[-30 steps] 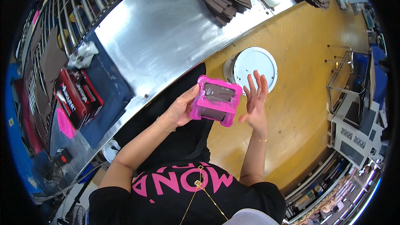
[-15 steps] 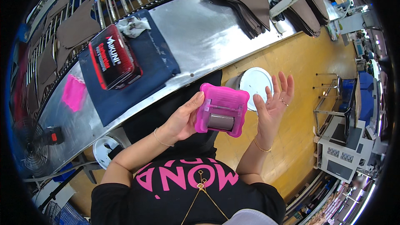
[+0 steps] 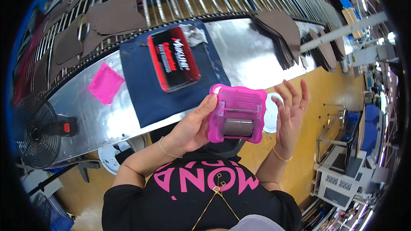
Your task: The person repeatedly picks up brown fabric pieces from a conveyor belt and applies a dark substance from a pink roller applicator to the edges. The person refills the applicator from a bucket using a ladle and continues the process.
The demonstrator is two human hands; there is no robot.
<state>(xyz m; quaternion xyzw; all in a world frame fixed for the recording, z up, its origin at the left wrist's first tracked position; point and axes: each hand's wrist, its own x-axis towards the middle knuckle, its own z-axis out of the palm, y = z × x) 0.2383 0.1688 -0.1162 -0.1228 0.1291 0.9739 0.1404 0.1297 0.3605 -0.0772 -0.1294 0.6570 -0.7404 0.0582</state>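
My left hand (image 3: 195, 126) is closed on the left edge of a pink plastic case (image 3: 240, 96), its thumb lying over the rim. The case has a wavy outline, and its recess shows a thin rod across the middle and a grey cylinder (image 3: 239, 127) below it. Just right of the case, my right hand (image 3: 292, 113) is raised with its fingers apart and slightly bent. Nothing is in that hand, and it does not touch the case. What the fingers of my left hand do under the case is hidden.
A metal bench holds a dark blue sheet (image 3: 141, 85) with a black-and-red box (image 3: 175, 60) and crumpled white cloth (image 3: 195, 35). Beside them lie a pink cloth (image 3: 106, 83) and a fan (image 3: 36, 128). Brown cut pieces (image 3: 113, 13) rest on the metal rack; more are stacked at right.
The view has shifted, so the bench and rack sit lower and further right in the picture. My left hand keeps the pink case; my right hand's fingers have bent slightly.
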